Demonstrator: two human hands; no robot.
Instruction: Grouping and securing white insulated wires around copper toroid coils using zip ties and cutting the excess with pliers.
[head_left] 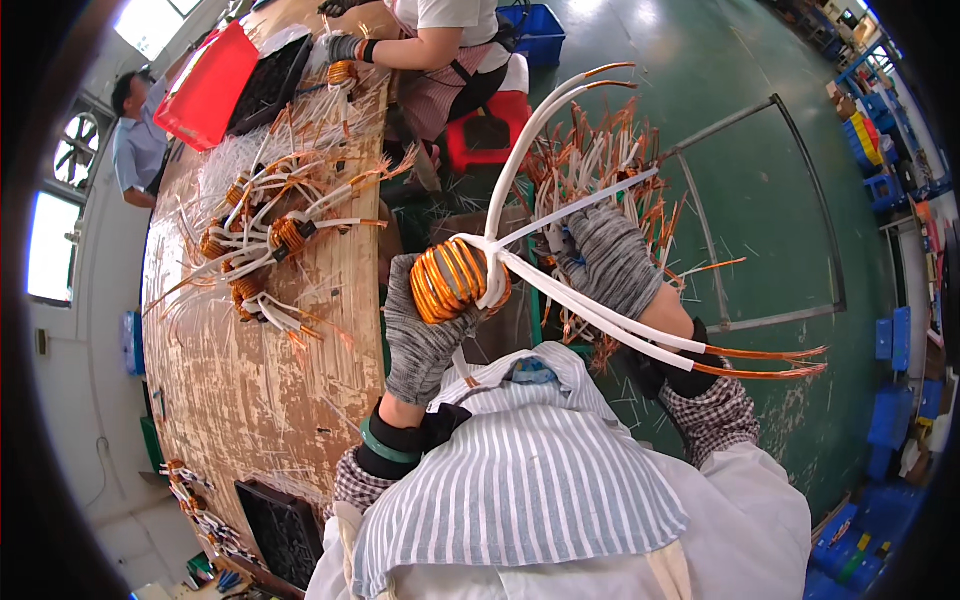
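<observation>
My left hand (425, 335), in a grey knit glove, is closed around a ring-shaped coil (448, 282) wound with thick copper wire. White-sleeved leads (610, 318) with bare, frayed copper ends run from the coil, some upward and some to the right. A narrow white cable tie (580, 210) loops round the leads beside the coil, its long tail slanting up to the right. My right hand (615, 262), gloved alike, is closed at that tail; its fingertips are partly hidden. Beyond it, many similar leads with copper ends (610, 150) stand bundled in a container.
On the worn wooden table (290, 400) at left lie several finished-looking coils (290, 235) and a heap of white ties (235, 160). A red bin (208, 85) stands farther back. A co-worker (445, 60) sits at the far side by a red stool (490, 130). A metal frame (830, 200) lies on the green floor.
</observation>
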